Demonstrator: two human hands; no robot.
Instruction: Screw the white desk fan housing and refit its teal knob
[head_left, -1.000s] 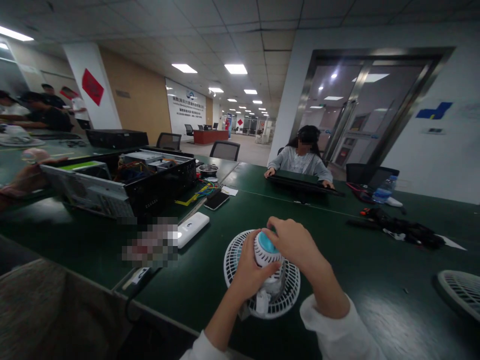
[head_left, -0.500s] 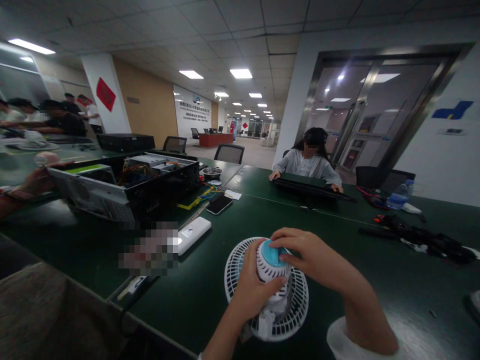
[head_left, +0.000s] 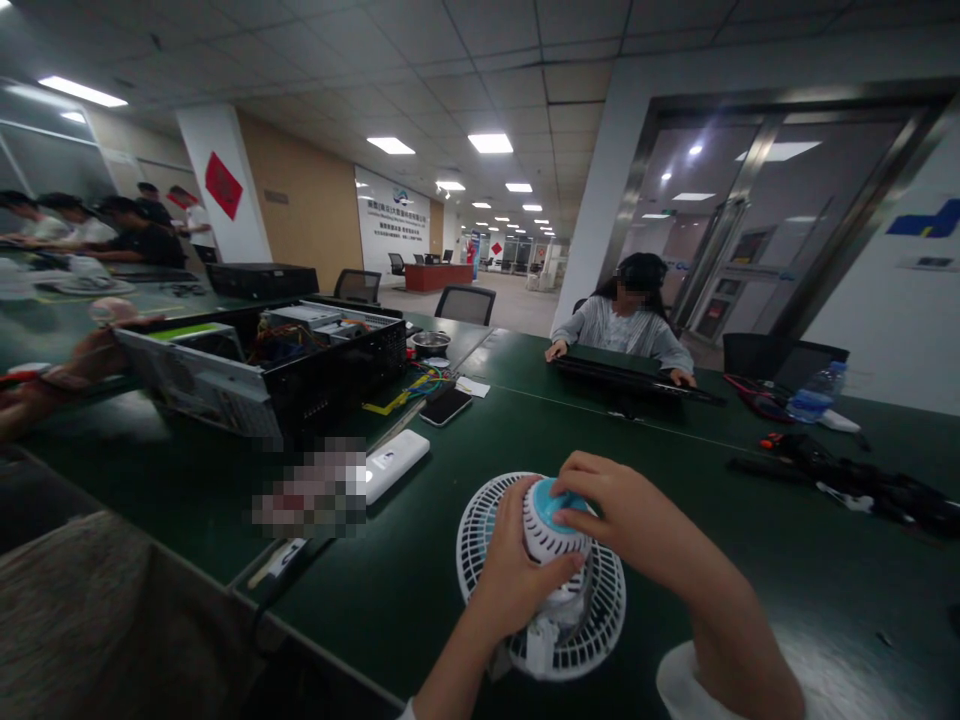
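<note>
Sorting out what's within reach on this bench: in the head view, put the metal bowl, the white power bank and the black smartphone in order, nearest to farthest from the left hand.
From the left hand:
1. White power bank: nearest, on the table, ahead and to the left.
2. Black smartphone: ahead and to the left, beyond the power bank.
3. Metal bowl: farthest, beyond the smartphone.

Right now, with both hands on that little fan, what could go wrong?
The white desk fan lies flat near the front edge of the dark green table, so a slip could send it over the edge. The left hand and right hand grip its blue-capped motor housing; too much force might crack the plastic.
</note>
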